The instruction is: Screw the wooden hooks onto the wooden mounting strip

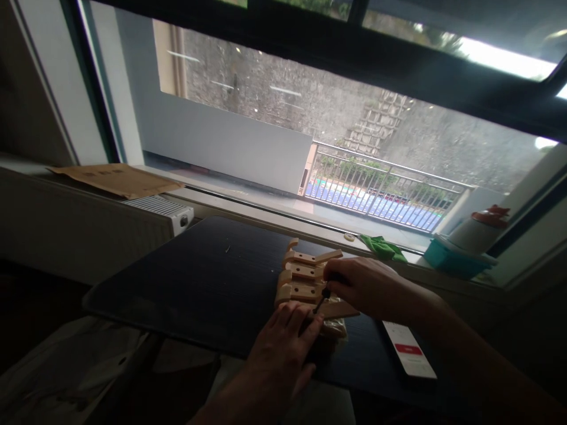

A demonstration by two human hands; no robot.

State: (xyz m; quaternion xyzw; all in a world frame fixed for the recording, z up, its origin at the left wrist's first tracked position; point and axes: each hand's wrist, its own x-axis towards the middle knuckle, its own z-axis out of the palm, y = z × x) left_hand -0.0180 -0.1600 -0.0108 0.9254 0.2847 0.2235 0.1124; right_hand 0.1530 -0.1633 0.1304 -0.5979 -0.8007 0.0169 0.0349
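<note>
Several light wooden pieces (303,274) with holes lie stacked on a dark table (199,283). My right hand (367,286) is closed around a small dark-handled screwdriver (322,298), whose tip points down at a wooden piece. My left hand (283,348) lies flat with fingers stretched out, pressing on the nearest wooden piece (339,310) and a small clear bag (334,327) beside it.
A phone (410,349) with a lit white screen lies on the table at the right. On the window sill are a green cloth (383,248), a teal box (452,257) and a white cup. A radiator (159,212) and cardboard (115,178) stand at the left.
</note>
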